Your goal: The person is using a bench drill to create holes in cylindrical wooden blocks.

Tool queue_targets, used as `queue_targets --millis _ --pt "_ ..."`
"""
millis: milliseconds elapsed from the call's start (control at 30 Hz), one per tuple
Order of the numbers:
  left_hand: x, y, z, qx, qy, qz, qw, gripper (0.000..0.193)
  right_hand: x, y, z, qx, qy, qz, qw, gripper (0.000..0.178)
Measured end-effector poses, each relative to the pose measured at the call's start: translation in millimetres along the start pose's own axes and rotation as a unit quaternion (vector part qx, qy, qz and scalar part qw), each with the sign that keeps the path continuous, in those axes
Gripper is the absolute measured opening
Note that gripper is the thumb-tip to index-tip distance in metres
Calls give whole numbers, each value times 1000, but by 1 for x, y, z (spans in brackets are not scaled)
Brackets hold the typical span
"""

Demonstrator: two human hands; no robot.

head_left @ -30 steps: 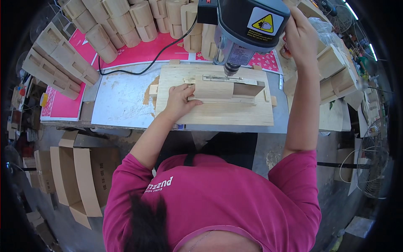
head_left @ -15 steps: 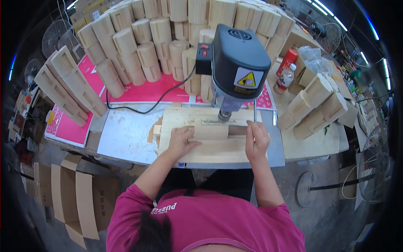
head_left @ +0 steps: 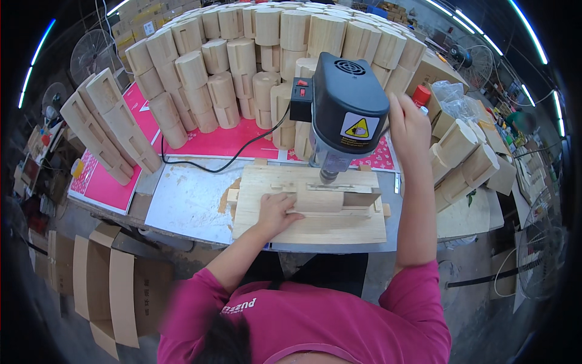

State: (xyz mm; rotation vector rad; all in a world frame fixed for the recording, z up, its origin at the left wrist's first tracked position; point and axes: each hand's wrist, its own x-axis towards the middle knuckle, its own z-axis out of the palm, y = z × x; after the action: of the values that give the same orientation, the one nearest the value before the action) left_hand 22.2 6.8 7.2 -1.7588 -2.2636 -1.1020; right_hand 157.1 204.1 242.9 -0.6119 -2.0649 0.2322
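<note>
We see the left hand [head_left: 279, 213] pinching the left end of a rounded pale wooden block [head_left: 321, 201], thumb at the front, fingers behind. Block sits in a fixture on a flat rectangular pale wooden board [head_left: 309, 235], near the middle of the front edge of the white-covered worktop [head_left: 203, 212]. We have the right hand [head_left: 407, 124] raised, fingers curled by the right side of a black-and-grey drill press [head_left: 348, 97]; we can't tell what it grips. Silver drill chuck [head_left: 328, 176] hangs over the block's back side; we can't tell if anything touches. Black cable [head_left: 233, 159] loops left. Stacked pale wooden cylinders [head_left: 224, 100] line the back edge; slotted pale wooden pieces [head_left: 124, 121] lean near the left edge. We spot more notched pale cylinders [head_left: 464, 176] toward the right edge, and an open brown cardboard box [head_left: 121, 291] on the floor below the front left corner.
</note>
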Motion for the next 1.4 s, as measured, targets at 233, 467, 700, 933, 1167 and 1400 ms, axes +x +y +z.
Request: queue_targets --millis 233,467,700,933,1167,1400 --pt "5 6 18 -14 -16 -19 1000 43 20 21 17 11 -19 36 999 38" --pt "10 2 15 -14 -12 -22 1000 41 -36 0 -9 49 24 -29 998 26" --pt "5 4 13 -2 1 -20 1000 40 -127 2 8 165 33 -14 986 11" --pt "6 7 18 -7 -14 -23 1000 46 -166 42 59 185 75 -76 977 15" --pt "3 1 18 -4 5 -15 1000 47 -151 36 39 168 83 -117 975 11" --pt "2 5 14 -1 7 -22 1000 49 -8 1 6 66 12 43 997 24"
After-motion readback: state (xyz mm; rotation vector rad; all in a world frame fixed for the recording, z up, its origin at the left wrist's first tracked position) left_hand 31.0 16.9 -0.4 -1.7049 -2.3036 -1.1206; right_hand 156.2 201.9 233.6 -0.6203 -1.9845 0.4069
